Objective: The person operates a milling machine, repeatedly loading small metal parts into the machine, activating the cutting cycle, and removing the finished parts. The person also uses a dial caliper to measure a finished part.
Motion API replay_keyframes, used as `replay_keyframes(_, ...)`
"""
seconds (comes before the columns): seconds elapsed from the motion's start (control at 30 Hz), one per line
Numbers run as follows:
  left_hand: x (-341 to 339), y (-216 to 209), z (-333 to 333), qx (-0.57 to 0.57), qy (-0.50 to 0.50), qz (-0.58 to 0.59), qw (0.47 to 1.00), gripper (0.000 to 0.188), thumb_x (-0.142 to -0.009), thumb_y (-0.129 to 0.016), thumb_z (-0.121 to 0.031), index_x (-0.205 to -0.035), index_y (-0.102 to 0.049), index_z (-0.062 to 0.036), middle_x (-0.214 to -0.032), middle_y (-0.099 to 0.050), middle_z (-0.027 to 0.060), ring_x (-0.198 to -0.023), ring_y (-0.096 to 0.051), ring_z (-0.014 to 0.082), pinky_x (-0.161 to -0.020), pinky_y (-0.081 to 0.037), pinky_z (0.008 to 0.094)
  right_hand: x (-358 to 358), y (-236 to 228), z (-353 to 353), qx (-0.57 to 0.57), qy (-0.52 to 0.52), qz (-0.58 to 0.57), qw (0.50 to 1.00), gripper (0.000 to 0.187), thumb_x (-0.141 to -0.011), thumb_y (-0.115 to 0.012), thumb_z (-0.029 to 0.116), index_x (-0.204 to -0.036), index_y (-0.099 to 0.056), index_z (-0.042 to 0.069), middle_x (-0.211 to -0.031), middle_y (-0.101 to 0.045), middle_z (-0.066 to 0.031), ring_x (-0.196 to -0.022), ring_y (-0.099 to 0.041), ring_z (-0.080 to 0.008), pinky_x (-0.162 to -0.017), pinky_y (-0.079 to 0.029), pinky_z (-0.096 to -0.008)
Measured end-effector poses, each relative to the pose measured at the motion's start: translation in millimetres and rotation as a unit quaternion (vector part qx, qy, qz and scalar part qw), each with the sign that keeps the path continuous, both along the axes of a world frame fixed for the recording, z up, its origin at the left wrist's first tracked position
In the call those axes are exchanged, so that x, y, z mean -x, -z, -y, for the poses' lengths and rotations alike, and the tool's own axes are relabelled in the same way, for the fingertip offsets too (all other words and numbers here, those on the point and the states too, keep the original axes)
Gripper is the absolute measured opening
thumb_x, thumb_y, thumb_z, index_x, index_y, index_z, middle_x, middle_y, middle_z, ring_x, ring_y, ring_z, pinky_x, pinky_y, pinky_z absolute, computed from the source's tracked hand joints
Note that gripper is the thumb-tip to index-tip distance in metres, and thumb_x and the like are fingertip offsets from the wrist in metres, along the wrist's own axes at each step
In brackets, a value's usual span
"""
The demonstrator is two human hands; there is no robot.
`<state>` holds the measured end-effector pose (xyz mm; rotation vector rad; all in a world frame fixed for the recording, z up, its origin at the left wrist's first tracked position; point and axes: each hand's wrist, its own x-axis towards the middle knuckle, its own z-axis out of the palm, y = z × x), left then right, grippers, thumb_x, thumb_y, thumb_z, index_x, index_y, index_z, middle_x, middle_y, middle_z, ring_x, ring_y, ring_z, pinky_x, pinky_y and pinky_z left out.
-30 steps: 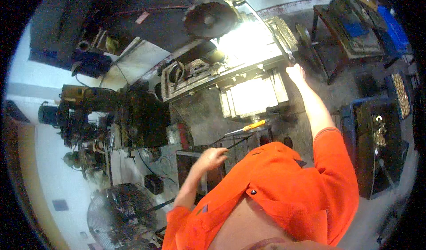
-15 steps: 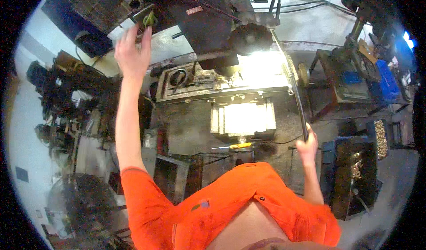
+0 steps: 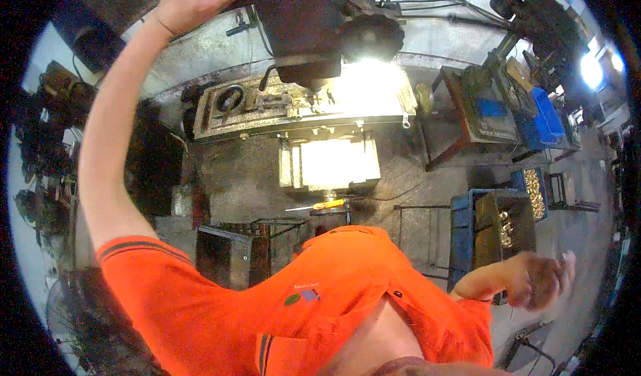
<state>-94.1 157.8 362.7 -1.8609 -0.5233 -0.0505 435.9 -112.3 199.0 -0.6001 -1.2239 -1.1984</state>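
My left hand (image 3: 197, 1) is raised at the upper left, against the side of the dark machine head (image 3: 300, 29). Its fingers are bent at the place where a green knob showed before, and whatever they close on is hidden. Off to the lower right, my right hand (image 3: 539, 279) hangs in the air beside a dark bin (image 3: 491, 242); motion smears its fingers. Below the machine head, a milling table (image 3: 217, 132) carries a black ring (image 3: 230, 99) and clamped metal parts, partly washed out by bright lamp light.
A yellow-handled screwdriver (image 3: 328, 204) lies in front of the machine's knee. Blue bins (image 3: 534, 196) with brass-coloured parts stand at the right. Behind them are a metal bench (image 3: 461, 125) and a blue tray (image 3: 547, 119). A dark metal stand (image 3: 230, 249) sits at the near left.
My left hand has moved up onto the knob's place. My right hand has let go of the long black-gripped rod and swung down to the right; the rod no longer shows there. The view has shifted.
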Motion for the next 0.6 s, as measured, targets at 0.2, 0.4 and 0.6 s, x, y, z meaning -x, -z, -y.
replay_keyframes(0.2, -19, 127, 56, -0.097, 0.137, 0.415, 0.894, 0.01, -0.072, -0.067, -0.012, -0.08, -0.061, -0.0083, -0.077, -0.059, 0.0086, -0.071, -0.057, 0.0282, -0.063, -0.045, 0.0387, 64, 98, -38, 0.397, -0.23, -0.164, 0.873, 0.036, -0.076, -0.055, 0.034, -0.085, -0.059, -0.001, -0.087, -0.061, -0.0118, -0.076, -0.058, -0.0249, -0.069, -0.047, -0.0383)
replay_keyframes(0.4, -66, 414, 141, 0.617, -0.295, 0.294, 0.667, 0.049, -0.074, -0.063, -0.036, -0.113, -0.049, -0.0088, -0.085, -0.062, 0.0155, -0.081, -0.06, 0.0315, -0.07, -0.048, 0.0438, 99, 168, -31, 0.696, -0.246, -0.22, 0.638, 0.036, -0.056, -0.053, 0.0, -0.091, -0.063, 0.002, -0.09, -0.062, -0.0089, -0.078, -0.059, -0.0172, -0.071, -0.047, -0.0271)
replay_keyframes(0.6, -101, 542, 187, 0.654, -0.329, 0.314, 0.604, 0.033, -0.078, -0.058, -0.04, -0.095, -0.053, -0.0115, -0.074, -0.063, 0.0131, -0.072, -0.062, 0.0324, -0.063, -0.048, 0.0452, 125, 194, -43, 0.786, -0.244, -0.151, 0.548, 0.032, -0.059, -0.057, 0.007, -0.09, -0.064, 0.002, -0.085, -0.063, -0.0112, -0.074, -0.061, -0.0195, -0.069, -0.048, -0.0278)
